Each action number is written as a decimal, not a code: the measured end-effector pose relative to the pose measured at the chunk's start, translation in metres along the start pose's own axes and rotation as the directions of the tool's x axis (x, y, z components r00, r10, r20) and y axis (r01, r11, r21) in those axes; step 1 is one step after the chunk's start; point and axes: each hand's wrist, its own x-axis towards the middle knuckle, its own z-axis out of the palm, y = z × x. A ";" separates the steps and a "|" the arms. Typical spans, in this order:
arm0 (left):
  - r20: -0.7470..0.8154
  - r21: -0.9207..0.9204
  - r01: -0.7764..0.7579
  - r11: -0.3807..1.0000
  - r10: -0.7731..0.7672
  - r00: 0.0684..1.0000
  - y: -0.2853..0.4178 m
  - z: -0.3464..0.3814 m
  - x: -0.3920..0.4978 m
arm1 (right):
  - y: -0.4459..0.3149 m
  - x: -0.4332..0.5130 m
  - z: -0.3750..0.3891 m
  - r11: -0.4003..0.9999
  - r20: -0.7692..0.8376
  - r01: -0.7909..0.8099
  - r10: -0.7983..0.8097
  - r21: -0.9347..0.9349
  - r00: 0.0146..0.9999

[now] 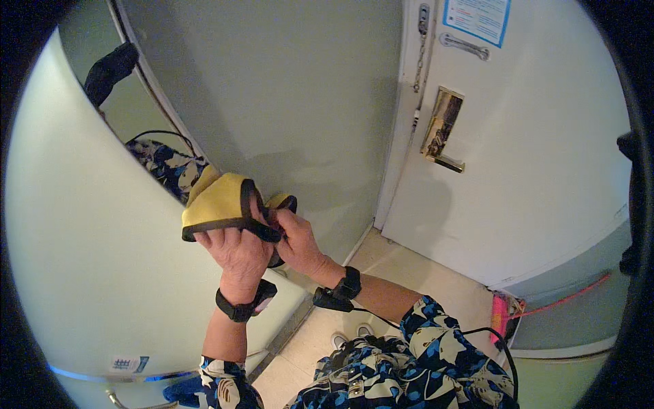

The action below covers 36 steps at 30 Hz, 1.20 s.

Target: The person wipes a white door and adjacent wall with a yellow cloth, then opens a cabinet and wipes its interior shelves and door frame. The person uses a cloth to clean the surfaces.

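A yellow cloth (217, 202) with black edging is bunched up in front of me, over the fingers of my left hand (237, 253). Those fingers are tucked under its near edge, so their tips are hidden. Just to the right, my right hand (301, 243) pinches the dark-edged part of the same cloth, close against the left one. A smaller yellow fold (280, 201) sticks out beyond the right fingers. Both wrists carry black straps with small devices, and a cable runs from the right one.
A large white glossy panel (102, 245) fills the left side, beside a mirror (148, 110) reflecting my patterned sleeve. Ahead stands a grey-green wall (296, 92). A white door (531, 153) with a brass handle (443, 130) is at right, near a pink object (498, 317) on the floor.
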 end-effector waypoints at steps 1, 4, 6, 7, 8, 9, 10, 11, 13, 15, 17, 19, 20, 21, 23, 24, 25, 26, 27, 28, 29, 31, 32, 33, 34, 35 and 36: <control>-0.014 -0.006 -0.012 1.000 0.012 1.000 -0.001 -0.002 0.002 | -0.002 0.004 -0.003 0.999 0.000 0.025 -0.025 -0.035 1.000; 0.001 0.024 -0.074 0.997 0.074 0.997 -0.019 -0.015 0.025 | -0.025 0.037 -0.001 0.993 -0.054 0.095 -0.099 -0.075 0.994; -0.087 0.049 -0.061 0.997 0.065 0.994 -0.038 -0.023 0.062 | -0.043 0.072 0.009 0.969 -0.159 0.246 -0.241 0.013 0.957; -0.095 0.094 -0.057 0.994 0.065 0.993 -0.047 -0.031 0.083 | -0.052 0.090 0.016 0.949 -0.210 0.312 -0.297 0.041 0.932; -0.256 0.024 -0.094 0.995 0.097 0.962 -0.024 -0.043 0.127 | -0.082 0.115 -0.026 0.905 -0.276 0.418 -0.422 -0.076 0.864; -0.206 0.124 -0.056 0.991 0.080 0.975 -0.035 -0.054 0.133 | -0.086 0.122 -0.007 0.898 -0.260 0.439 -0.432 -0.033 0.864; -0.189 0.200 -0.065 0.978 0.104 0.976 -0.048 -0.056 0.128 | -0.087 0.127 0.011 0.889 -0.246 0.458 -0.442 0.009 0.862; -0.214 0.207 -0.065 0.976 0.110 0.971 -0.050 -0.054 0.130 | -0.090 0.132 0.009 0.873 -0.224 0.486 -0.480 -0.030 0.848; -0.166 0.194 -0.039 0.980 0.072 0.983 -0.056 -0.055 0.118 | -0.086 0.126 0.014 0.861 -0.193 0.502 -0.507 -0.074 0.840; -0.193 0.128 -0.050 0.990 0.074 0.978 -0.058 -0.051 0.102 | -0.079 0.107 0.016 0.875 -0.107 0.477 -0.483 -0.083 0.869; -0.208 0.065 0.018 0.998 -0.004 0.978 -0.038 -0.044 0.089 | -0.067 0.086 -0.001 0.894 -0.047 0.420 -0.431 -0.157 0.901; -0.177 0.156 -0.001 0.988 0.029 0.984 -0.041 -0.037 0.058 | -0.040 0.058 0.015 0.928 0.028 0.367 -0.366 -0.070 0.930; -0.171 0.145 -0.005 0.989 0.030 0.985 -0.038 -0.031 0.046 | -0.032 0.050 0.012 0.926 0.046 0.367 -0.364 -0.086 0.930; -0.156 0.155 -0.015 0.988 0.040 0.987 -0.036 -0.027 0.036 | -0.026 0.044 0.009 0.928 0.060 0.365 -0.361 -0.078 0.930; -0.140 0.177 0.006 0.984 0.019 0.990 -0.035 -0.036 0.020 | -0.031 0.035 0.004 0.911 0.060 0.396 -0.392 -0.113 0.918; -0.156 0.197 0.066 0.978 -0.035 0.987 -0.047 -0.045 -0.001 | -0.037 0.025 0.017 0.879 0.057 0.455 -0.452 -0.144 0.890; -0.137 0.254 0.114 0.960 -0.081 0.987 -0.056 -0.055 -0.013 | -0.041 0.021 0.028 0.860 0.048 0.494 -0.492 -0.128 0.869; -0.124 0.324 0.131 0.937 -0.095 0.988 -0.065 -0.065 -0.020 | -0.046 0.019 0.037 0.851 0.044 0.512 -0.510 -0.116 0.859; -0.107 0.394 0.145 0.908 -0.111 0.988 -0.073 -0.077 -0.022 | -0.050 0.023 0.044 0.845 0.037 0.525 -0.524 -0.100 0.851; -0.091 0.464 0.156 0.872 -0.128 0.988 -0.079 -0.091 -0.022 | -0.056 0.028 0.051 0.839 0.029 0.539 -0.538 -0.082 0.842; -0.114 0.503 0.188 0.844 -0.151 0.982 -0.080 -0.103 -0.014 | -0.067 0.037 0.049 0.833 0.044 0.542 -0.540 -0.111 0.840; -0.117 0.604 0.230 0.763 -0.201 0.973 -0.088 -0.113 0.000 | -0.078 0.051 0.057 0.820 -0.004 0.567 -0.569 -0.076 0.822; -0.145 0.597 0.235 0.767 -0.185 0.972 -0.096 -0.124 0.008 | -0.091 0.058 0.063 0.798 -0.070 0.603 -0.603 -0.028 0.795; -0.179 0.561 0.247 0.790 -0.175 0.968 -0.101 -0.127 0.013 | -0.102 0.065 0.060 0.778 -0.053 0.624 -0.628 -0.078 0.777; -0.197 0.570 0.260 0.779 -0.178 0.964 -0.110 -0.137 0.012 | -0.118 0.067 0.069 0.761 -0.050 0.640 -0.647 -0.105 0.761; -0.215 0.578 0.274 0.769 -0.180 0.960 -0.116 -0.146 0.008 | -0.131 0.062 0.077 0.743 -0.048 0.656 -0.666 -0.133 0.744; -0.240 0.542 0.295 0.787 -0.192 0.952 -0.128 -0.161 -0.003 | -0.147 0.048 0.095 0.719 -0.036 0.682 -0.692 -0.135 0.721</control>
